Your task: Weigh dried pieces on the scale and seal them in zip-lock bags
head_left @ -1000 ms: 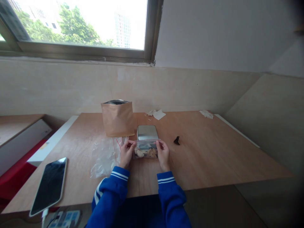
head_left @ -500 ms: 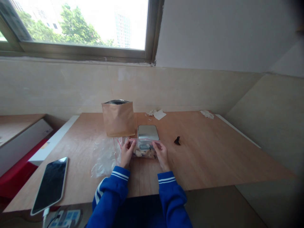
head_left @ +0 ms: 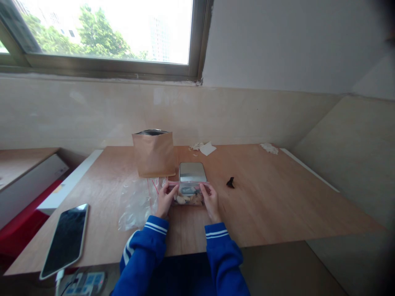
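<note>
Between my two hands is a clear zip bag (head_left: 188, 199) with pale and brown pieces inside, too small to name. My left hand (head_left: 165, 200) pinches its upper left edge, thumb on the near side. At the upper right edge, my right hand (head_left: 211, 200) pinches it the same way. Just behind the bag sits a small flat scale (head_left: 192, 170) with a silver top, its near part covered by the bag. Several flat clear zip bags (head_left: 135, 205) lie to the left of my left hand, partly under it.
A brown kraft pouch (head_left: 154, 156) stands with its top open at the back left. A tablet (head_left: 66, 240) with a cable lies at the front left. Right of the scale is a small black scrap (head_left: 230, 182). White paper (head_left: 207, 148) and crumpled tissue (head_left: 269, 148) lie along the back.
My left thumb has shifted slightly to the right along the bag's top edge. My right hand has barely moved, and the other things are where they were.
</note>
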Available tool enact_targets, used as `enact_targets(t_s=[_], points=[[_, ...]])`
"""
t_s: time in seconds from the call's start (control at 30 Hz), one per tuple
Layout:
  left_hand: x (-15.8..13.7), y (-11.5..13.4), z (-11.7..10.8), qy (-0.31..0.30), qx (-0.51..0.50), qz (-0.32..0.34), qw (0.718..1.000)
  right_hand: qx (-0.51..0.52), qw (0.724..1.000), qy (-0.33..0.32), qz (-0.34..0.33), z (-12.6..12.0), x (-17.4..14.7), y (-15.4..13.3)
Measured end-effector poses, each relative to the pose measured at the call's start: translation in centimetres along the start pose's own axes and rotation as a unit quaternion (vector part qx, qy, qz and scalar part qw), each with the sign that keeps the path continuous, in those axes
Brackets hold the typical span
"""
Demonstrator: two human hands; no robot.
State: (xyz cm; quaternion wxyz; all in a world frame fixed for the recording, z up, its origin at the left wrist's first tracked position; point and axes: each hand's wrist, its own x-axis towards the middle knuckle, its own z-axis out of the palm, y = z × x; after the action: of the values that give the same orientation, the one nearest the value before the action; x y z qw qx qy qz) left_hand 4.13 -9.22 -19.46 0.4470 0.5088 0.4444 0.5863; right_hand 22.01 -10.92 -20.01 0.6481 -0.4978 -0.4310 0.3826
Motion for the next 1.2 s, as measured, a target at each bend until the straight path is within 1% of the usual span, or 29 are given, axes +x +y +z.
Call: enact_targets(t_s=[0.2, 0.43, 0.57, 0.7, 0.83, 1.03, 1.2], points=[[0.0, 0.4, -0.1, -0.008, -0.008, -0.005, 1.0, -0.02, 1.0, 0.007, -0.019, -0.1, 0.1, 0.1], [0.0, 0.6, -0.2, -0.009, -0.01, -0.018, 1.0, -0.022, 1.0, 0.012, -0.018, -0.2, 0.1, 0.3], [0.0, 0.4, -0.1, -0.025, -0.012, -0.011, 1.0, -0.024, 0.999, 0.01, -0.019, -0.3, 0.1, 0.4], [0.0, 0.2, 0.0, -0.034, -0.013, -0.026, 0.999, -0.022, 0.999, 0.017, -0.021, -0.2, 0.1, 0.3], [-0.1, 0.4, 0.2, -0.039, -0.006, -0.028, 0.999, -0.013, 1.0, 0.009, -0.008, 0.0, -0.1, -0.1], [-0.1, 0.5, 0.2, -0.038, -0.014, -0.028, 0.999, 0.013, 0.999, -0.031, 0.025, 0.3, -0.4, -0.7], [-0.1, 0.4, 0.1, -0.034, -0.007, -0.028, 0.999, 0.008, 0.999, -0.028, 0.026, 0.3, -0.4, -0.7]])
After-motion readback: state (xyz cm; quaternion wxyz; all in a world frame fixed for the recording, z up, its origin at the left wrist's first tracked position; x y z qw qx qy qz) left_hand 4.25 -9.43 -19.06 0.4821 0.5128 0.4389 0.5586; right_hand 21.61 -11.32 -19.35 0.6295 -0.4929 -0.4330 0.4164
